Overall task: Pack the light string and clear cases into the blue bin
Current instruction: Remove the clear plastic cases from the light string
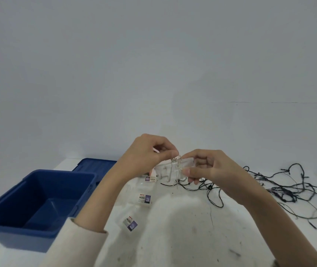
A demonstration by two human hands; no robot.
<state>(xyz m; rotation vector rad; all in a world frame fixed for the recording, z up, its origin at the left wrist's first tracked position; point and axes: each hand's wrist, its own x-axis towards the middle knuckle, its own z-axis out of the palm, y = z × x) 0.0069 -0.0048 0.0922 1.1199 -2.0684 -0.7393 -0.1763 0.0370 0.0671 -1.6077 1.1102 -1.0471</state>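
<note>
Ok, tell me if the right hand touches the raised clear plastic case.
Touching. The head view shows the right hand pinching one end of the clear plastic case.

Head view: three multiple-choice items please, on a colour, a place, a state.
1. The bin is: A. red B. blue C. green
2. The light string lies: A. on the table at right B. in the bin C. on the floor
3. The clear case between left hand and right hand is: A. in the bin B. lying untouched C. pinched by both
Key: 1 B, blue walls; 2 A, its tangle spreads at right; 3 C, fingers of both grip it.
</note>
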